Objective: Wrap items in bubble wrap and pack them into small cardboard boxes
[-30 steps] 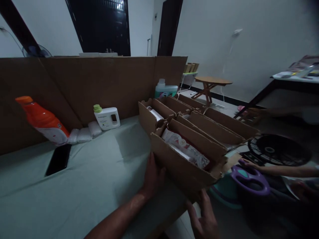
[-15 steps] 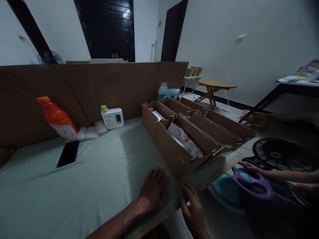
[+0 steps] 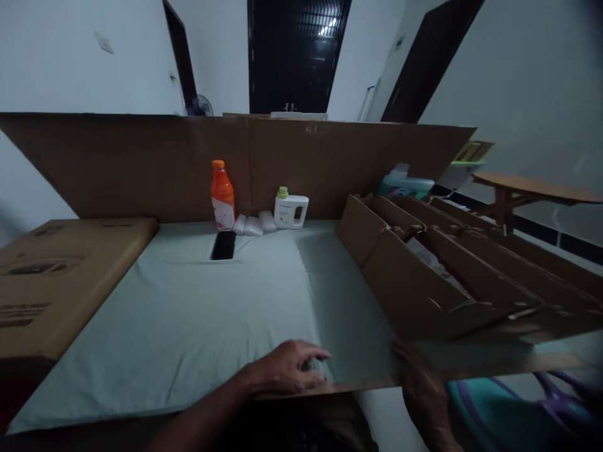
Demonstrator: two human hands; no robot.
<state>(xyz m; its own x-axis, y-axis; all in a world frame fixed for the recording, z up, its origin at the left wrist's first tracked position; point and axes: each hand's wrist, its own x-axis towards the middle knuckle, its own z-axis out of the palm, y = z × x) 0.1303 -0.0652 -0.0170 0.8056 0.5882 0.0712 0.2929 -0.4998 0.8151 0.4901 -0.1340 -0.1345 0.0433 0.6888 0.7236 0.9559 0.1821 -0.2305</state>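
My left hand (image 3: pixel 293 367) lies on the pale green cloth (image 3: pixel 226 314) near the table's front edge, with thumb and fingers apart and nothing in them. To its right, my right hand (image 3: pixel 424 389) touches the table edge with its fingers stretched out, partly in shadow, and holds nothing that I can see. Just beyond the right hand stands a block of open cardboard compartments (image 3: pixel 400 285). One compartment has a clear and white plastic package (image 3: pixel 431 257) in it; the contents of the others are mostly hidden.
An orange bottle (image 3: pixel 222 198), a black phone (image 3: pixel 223 245), bubble-wrapped pieces (image 3: pixel 253 226) and a white jug (image 3: pixel 291 210) stand or lie at the back. A cardboard screen (image 3: pixel 155 166) closes the far side. A large carton (image 3: pixel 80 270) flanks the left; a teal tub (image 3: pixel 490 408) is below right.
The view has swung left, so the compartments sit further right and the left carton shows. My left hand has moved left, away from the compartments, along the front edge. My right hand stays at the edge.
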